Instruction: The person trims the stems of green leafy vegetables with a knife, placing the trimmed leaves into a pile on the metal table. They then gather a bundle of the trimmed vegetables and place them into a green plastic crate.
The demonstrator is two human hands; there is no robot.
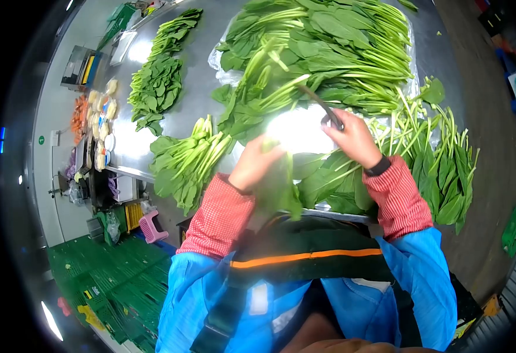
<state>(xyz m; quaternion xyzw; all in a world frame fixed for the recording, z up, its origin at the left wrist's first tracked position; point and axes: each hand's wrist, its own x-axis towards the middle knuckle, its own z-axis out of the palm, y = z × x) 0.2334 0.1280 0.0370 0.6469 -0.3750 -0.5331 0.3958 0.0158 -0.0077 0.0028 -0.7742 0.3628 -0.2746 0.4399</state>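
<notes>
My left hand (257, 162) is closed on a leafy green stalk (287, 176), whose leaves hang blurred below it near the table's front edge. My right hand (352, 138) is wrapped round the dark handle of a knife (323, 103), its blade pointing up and left. A bright glare lies on the metal table between both hands. Just beyond them is a large pile of leafy greens (352, 53) on clear plastic. A smaller bunch (193, 159) rests left of my left hand, and loose greens (440, 165) lie right of my right hand.
Neat rows of bunched greens (158, 82) lie on the metal table (202, 76) at the far left. Beyond its left edge are packed pale items (101, 117) and orange ones (79, 117). Green crates (117, 288) and a pink stool (152, 227) stand at lower left.
</notes>
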